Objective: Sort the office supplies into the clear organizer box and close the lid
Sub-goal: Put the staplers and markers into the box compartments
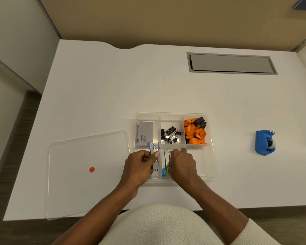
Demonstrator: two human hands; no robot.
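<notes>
The clear organizer box [210, 156] lies open on the white desk in front of me. My left hand [140, 165] grips a grey and purple stapler [155, 156] over the box's front left compartment. My right hand [182, 163] is closed over the front middle compartment, where scissors with blue and yellow handles [165, 171] lie; whether it holds them is hidden. A grey staple box [145, 132] sits back left, black binder clips [170, 134] back middle, orange and black clips [195, 131] back right. The clear lid [78, 174] with a red dot lies flat at the left.
A blue tape dispenser [264, 143] stands on the desk to the right of the box. A grey cable hatch [230, 63] is set into the desk at the back right. The desk's front edge runs just below the lid and box.
</notes>
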